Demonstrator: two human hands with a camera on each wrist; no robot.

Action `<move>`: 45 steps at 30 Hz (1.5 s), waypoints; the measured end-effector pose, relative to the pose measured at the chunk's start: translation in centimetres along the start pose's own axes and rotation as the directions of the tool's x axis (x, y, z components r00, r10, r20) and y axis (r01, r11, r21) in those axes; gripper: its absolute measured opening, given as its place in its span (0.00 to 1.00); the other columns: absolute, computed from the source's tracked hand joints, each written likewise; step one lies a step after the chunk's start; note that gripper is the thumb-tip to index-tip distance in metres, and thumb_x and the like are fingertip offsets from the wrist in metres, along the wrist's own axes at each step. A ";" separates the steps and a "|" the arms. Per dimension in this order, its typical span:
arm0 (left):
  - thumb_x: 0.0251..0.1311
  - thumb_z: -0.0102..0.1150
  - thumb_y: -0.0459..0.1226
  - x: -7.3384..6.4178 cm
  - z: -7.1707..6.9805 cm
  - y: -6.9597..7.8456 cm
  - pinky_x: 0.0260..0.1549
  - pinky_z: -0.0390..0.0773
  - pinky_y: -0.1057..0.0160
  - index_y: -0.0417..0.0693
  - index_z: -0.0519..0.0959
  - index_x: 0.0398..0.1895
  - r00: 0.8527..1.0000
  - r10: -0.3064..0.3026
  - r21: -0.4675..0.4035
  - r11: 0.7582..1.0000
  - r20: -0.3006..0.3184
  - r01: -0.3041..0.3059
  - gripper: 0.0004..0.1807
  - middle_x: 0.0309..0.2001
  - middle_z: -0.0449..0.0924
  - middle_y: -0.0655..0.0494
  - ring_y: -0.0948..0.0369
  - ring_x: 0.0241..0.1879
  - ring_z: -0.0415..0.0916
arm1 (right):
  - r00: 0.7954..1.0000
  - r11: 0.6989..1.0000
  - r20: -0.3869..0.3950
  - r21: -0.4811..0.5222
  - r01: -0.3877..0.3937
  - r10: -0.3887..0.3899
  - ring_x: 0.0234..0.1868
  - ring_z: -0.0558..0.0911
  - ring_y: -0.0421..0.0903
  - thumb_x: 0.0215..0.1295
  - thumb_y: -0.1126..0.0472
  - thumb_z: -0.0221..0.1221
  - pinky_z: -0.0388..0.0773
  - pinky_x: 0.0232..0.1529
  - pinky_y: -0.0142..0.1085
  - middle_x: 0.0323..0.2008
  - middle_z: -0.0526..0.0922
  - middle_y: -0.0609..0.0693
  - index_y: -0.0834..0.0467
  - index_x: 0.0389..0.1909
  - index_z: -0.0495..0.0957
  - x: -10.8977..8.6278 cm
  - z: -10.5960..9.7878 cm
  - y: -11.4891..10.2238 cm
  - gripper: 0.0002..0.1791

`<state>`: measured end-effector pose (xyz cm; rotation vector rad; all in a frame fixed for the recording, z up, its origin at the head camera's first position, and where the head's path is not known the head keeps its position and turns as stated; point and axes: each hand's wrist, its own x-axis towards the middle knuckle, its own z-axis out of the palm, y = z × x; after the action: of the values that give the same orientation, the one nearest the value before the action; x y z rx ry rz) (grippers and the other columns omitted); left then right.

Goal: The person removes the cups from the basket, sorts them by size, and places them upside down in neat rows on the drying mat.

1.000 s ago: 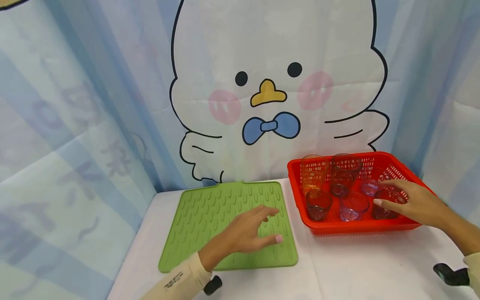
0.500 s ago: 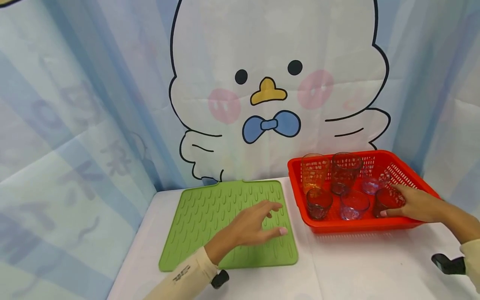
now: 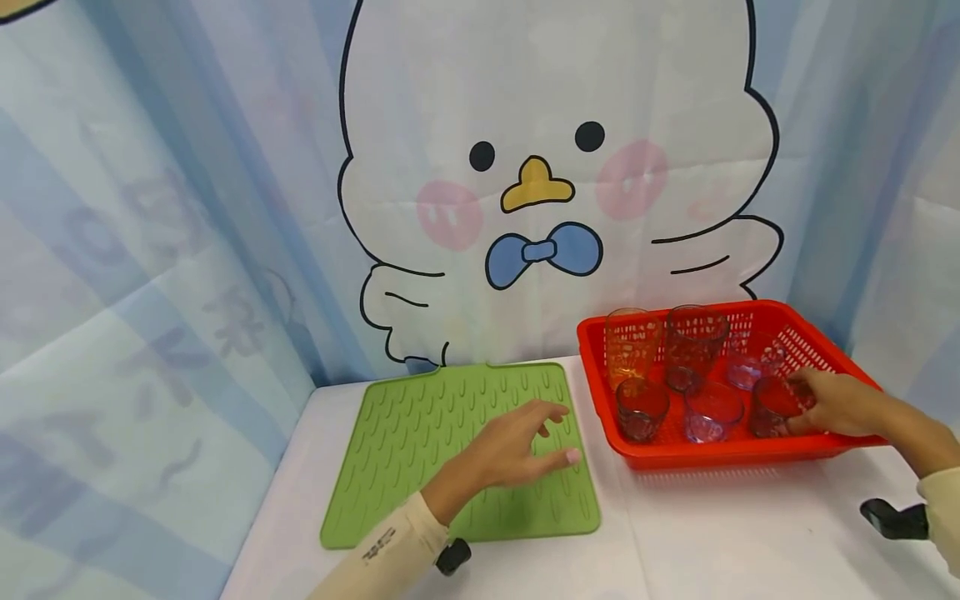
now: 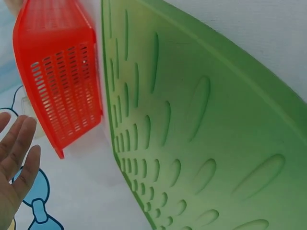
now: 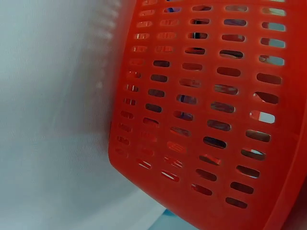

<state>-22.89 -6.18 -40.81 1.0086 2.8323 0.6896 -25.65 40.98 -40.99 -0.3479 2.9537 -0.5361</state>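
Observation:
In the head view my right hand (image 3: 843, 404) reaches over the basket's right end. Its thumb and fingers hold a dark tinted glass (image 3: 772, 408) by its right side, at the front right of the red basket (image 3: 720, 457). The glass stands upright inside. My left hand (image 3: 517, 446) hovers over the green ridged mat (image 3: 450, 408), fingers loosely extended and holding nothing. The left wrist view shows its fingers (image 4: 19, 143) spread beside the basket. Only the perforated basket wall (image 5: 192, 110) fills the right wrist view, with the grasp hidden.
Other glasses share the basket: a tall amber glass (image 3: 632, 346), a tall dark glass (image 3: 693, 346), a small dark glass (image 3: 641, 410) and two purplish ones, front (image 3: 712, 412) and back (image 3: 750, 360). A white-covered table (image 3: 705, 533) lies beneath; a patterned curtain (image 3: 540, 317) hangs behind.
My right hand has come down into the basket, and its thumb and fingers have closed on the dark glass. The left hand has drifted slightly right over the mat.

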 end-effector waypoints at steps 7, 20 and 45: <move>0.65 0.51 0.65 1.1 0.1 0.5 0.45 0.79 0.67 0.60 0.70 0.69 1.000 0.019 -0.008 1.000 -0.009 -0.019 0.34 0.58 0.77 0.63 0.67 0.50 0.77 | 0.998 1.000 -0.065 0.012 0.020 -0.019 0.40 0.79 0.56 0.46 0.48 0.77 0.82 0.36 0.47 0.41 0.81 0.66 0.79 0.56 0.68 -0.3 0.2 -0.2 0.49; 0.66 0.50 0.65 3.5 0.3 2.5 0.45 0.78 0.68 0.55 0.72 0.68 0.994 0.094 -0.009 0.995 -0.062 -0.094 0.35 0.59 0.78 0.60 0.66 0.51 0.76 | 0.983 0.999 -0.179 0.013 -0.030 0.032 0.48 0.76 0.71 0.48 0.46 0.77 0.81 0.41 0.62 0.49 0.76 0.77 0.78 0.59 0.65 -1.6 -1.2 -2.2 0.51; 0.64 0.59 0.57 3.5 0.2 4.4 0.65 0.71 0.58 0.49 0.61 0.75 0.960 0.239 -0.117 0.959 -0.148 -0.257 0.41 0.69 0.70 0.55 0.61 0.67 0.68 | 0.918 0.986 -0.380 0.071 0.153 -0.115 0.26 0.75 0.35 0.46 0.41 0.78 0.73 0.22 0.30 0.31 0.80 0.46 0.56 0.62 0.71 -5.7 -1.3 -14.3 0.45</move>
<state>-23.03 -0.96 -38.75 1.3575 2.7445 0.9927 -17.43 29.78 -34.19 -0.4907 3.2654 -0.8523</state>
